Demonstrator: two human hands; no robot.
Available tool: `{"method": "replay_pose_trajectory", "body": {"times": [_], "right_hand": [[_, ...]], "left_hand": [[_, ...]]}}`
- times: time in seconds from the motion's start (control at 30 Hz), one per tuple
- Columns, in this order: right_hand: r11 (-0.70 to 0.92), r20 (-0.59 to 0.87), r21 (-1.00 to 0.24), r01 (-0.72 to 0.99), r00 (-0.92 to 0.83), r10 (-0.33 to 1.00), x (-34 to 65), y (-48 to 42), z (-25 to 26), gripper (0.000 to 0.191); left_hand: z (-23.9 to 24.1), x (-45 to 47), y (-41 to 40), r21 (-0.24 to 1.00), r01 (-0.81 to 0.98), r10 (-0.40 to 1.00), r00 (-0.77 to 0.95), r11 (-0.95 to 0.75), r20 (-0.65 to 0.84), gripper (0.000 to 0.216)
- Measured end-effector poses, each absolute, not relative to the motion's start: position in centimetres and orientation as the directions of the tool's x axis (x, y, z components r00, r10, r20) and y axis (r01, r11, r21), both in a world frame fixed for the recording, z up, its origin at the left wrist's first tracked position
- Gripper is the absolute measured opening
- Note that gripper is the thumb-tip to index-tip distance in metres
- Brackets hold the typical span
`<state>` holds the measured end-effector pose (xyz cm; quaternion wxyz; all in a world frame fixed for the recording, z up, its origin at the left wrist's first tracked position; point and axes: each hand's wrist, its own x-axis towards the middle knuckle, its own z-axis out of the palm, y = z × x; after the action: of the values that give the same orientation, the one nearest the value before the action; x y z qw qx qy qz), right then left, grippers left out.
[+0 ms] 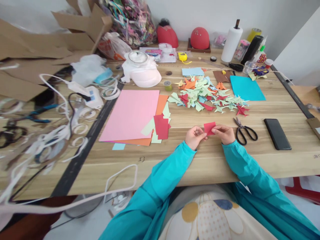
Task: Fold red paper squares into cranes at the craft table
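Note:
A small red piece of paper [209,128] is held up just above the table between my two hands. My left hand [195,137] pinches its lower left side, thumb on top. At the right edge, my right hand [225,134] grips the same paper between thumb and fingers. Black-handled scissors [243,130] lie partly spread to the right of my right hand. Beyond both hands spreads a pile of folded paper cranes [200,91], mostly pale green with some red, orange and blue. Cut red paper pieces [162,128] rest on the left.
Pink sheets [132,113] are stacked on the left, with orange ones below. A black phone [277,134] lies at the right, a turquoise sheet [247,88] behind it. White cables and a power strip [86,95] clutter the far left. A tape measure [182,56] sits at the back.

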<state>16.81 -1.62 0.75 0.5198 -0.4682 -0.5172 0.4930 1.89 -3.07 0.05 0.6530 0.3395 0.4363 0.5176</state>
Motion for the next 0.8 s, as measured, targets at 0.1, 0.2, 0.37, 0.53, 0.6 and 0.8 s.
{"method": "replay_pose_trajectory", "body": {"times": [0.1,0.2,0.37,0.53,0.6,0.8], "right_hand": [[0.067,0.066,-0.997,-0.034,0.019,0.998,16.76,-1.53,0.66,0.023],[0.055,0.053,-0.997,-0.047,0.055,0.997,16.68,-1.44,0.45,0.026],[0.052,0.05,-0.998,-0.031,0.083,0.995,16.54,-1.47,0.14,0.027],[0.063,0.059,-0.997,-0.035,0.103,0.993,16.52,-1.53,0.09,0.027],[0.064,0.061,-0.998,-0.028,0.102,0.993,16.5,-1.58,0.12,0.026],[0.067,0.063,-0.997,-0.03,0.096,0.993,16.36,-1.78,0.14,0.025]], "left_hand": [[0.26,2.07,-3.25,0.908,-0.354,0.975,0.084,0.223,-0.207,0.037],[0.41,2.23,-3.38,0.912,-0.349,0.976,0.088,0.217,-0.198,0.037],[0.19,2.43,-3.42,0.902,-0.367,0.974,0.106,0.226,-0.201,0.04],[0.13,2.61,-3.52,0.888,-0.365,0.959,0.163,0.277,-0.232,0.043],[0.16,2.68,-3.58,0.887,-0.36,0.954,0.183,0.289,-0.237,0.043],[0.12,2.79,-3.67,0.895,-0.317,0.943,0.212,0.315,-0.257,0.038]]}}
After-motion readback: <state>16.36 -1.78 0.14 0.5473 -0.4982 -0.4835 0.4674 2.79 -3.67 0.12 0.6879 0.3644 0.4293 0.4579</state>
